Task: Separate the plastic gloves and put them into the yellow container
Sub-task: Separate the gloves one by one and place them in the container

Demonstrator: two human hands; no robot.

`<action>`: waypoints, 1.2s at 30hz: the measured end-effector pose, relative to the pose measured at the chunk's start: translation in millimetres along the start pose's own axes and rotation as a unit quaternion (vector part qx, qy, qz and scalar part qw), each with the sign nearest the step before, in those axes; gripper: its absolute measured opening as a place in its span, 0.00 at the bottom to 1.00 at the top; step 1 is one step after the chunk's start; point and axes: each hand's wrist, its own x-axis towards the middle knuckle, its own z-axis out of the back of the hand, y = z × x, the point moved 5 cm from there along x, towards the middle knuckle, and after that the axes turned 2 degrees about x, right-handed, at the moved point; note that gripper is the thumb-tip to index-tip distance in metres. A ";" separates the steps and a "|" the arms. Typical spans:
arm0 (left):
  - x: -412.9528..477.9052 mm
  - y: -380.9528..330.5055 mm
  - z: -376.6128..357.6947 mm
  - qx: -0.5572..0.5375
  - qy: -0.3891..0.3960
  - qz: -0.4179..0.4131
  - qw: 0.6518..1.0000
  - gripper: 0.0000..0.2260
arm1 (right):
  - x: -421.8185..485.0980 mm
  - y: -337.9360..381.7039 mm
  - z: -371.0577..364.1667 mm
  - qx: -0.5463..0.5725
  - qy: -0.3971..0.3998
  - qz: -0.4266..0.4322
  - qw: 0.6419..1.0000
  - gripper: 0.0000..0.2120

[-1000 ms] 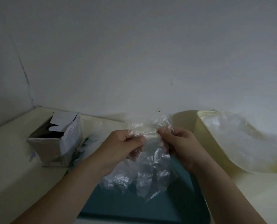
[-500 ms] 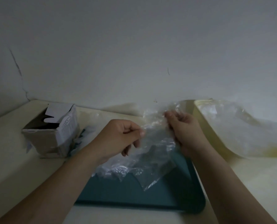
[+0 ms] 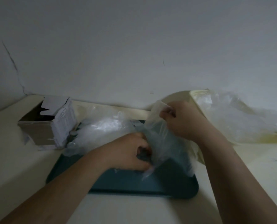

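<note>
On the teal tray, the left hand is now lowered, clenched on the remaining gloves. One plastic glove is stretched upward, pinched by the right hand, seemingly almost separated and bound for the yellow container right of the tray.

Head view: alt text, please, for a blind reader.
The right hand pinches the top of a clear plastic glove and the left hand grips its lower part, above a teal tray. A yellow container stands right, a cardboard box left.
</note>
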 end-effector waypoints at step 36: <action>-20.5 6.2 55.2 -0.560 -0.152 0.171 0.797 0.11 | -11.2 15.5 -9.2 0.426 -0.002 -0.036 0.904 0.11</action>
